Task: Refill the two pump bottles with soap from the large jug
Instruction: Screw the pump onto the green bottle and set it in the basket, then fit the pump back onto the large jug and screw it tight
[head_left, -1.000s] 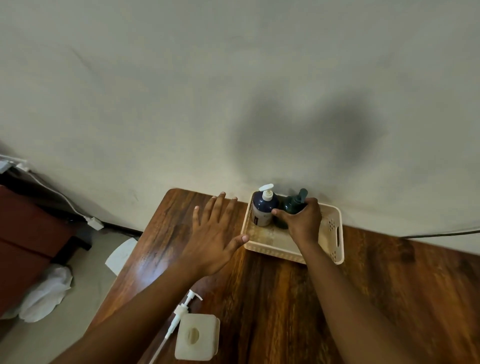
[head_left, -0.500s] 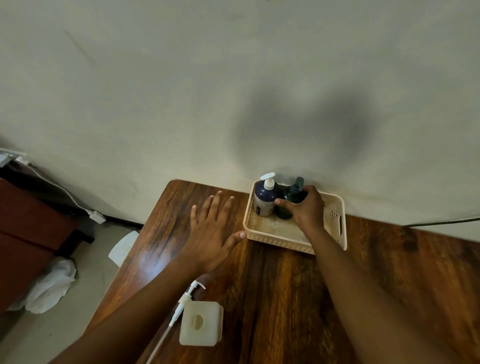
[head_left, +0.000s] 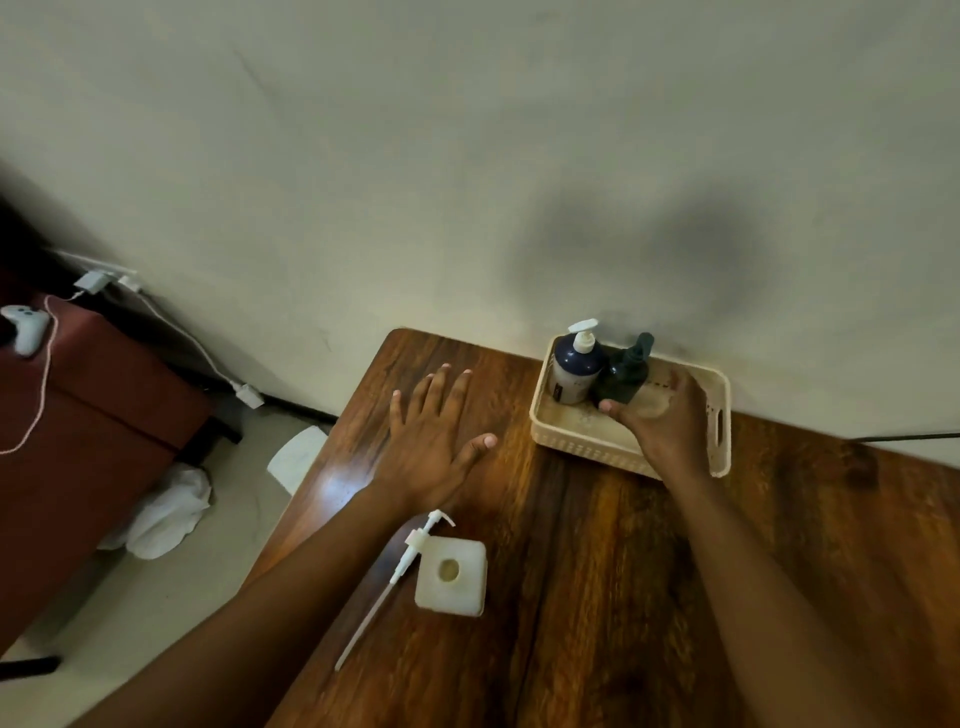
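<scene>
A cream plastic basket (head_left: 723, 447) stands on the wooden table against the wall. In its back left corner stand a navy pump bottle with a white pump (head_left: 575, 371) and, touching it on the right, a dark green pump bottle (head_left: 626, 373). My right hand (head_left: 662, 421) is inside the basket just in front of the green bottle, fingers apart, thumb tip at the bottle's base, not closed around it. My left hand (head_left: 434, 447) lies flat on the table, fingers spread, holding nothing. Nearer me stands the white square jug (head_left: 451, 578), mouth uncapped, with its pump and long tube (head_left: 402, 561) lying beside it.
The table's (head_left: 597, 597) left edge runs diagonally past my left forearm, with floor below. On the floor lie a white cloth (head_left: 166, 514) and a sheet of paper (head_left: 298, 454). A red-brown cabinet (head_left: 78, 415) at far left carries a white game controller (head_left: 26, 327) and cables.
My right hand has let go of the green bottle and drawn back toward me inside the basket. The left hand stays flat on the table. The view has tilted slightly.
</scene>
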